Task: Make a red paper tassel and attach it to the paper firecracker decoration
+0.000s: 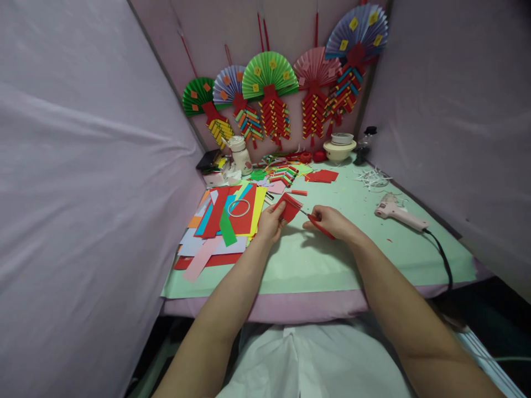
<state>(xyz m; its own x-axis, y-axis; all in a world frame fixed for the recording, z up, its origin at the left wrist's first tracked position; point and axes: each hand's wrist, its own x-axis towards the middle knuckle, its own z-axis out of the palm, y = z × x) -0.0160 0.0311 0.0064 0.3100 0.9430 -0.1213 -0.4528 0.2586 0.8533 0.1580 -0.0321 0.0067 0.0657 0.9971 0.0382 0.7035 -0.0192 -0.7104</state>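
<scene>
Pinched in my left hand [271,222] is a small piece of red paper [292,208], its upper edge cut into several thin strips. My right hand [330,220] is closed around red-handled scissors [319,225]. The blades point left and reach the paper's right edge; I cannot tell whether they are parted. Just beyond the left hand lie a red roll [297,193] and a dark pen-like stick. To the left of that hand, coloured paper sheets [244,221] are piled with a white ring [239,208] on top.
A glue gun [398,213] with a black cord lies at the right. Red paper pieces [322,176], rolled paper tubes [284,176], a white bottle [240,156], a tape roll [342,139] and white shreds [372,178] line the back. Paper fans [270,76] hang on the wall; curtains flank the table.
</scene>
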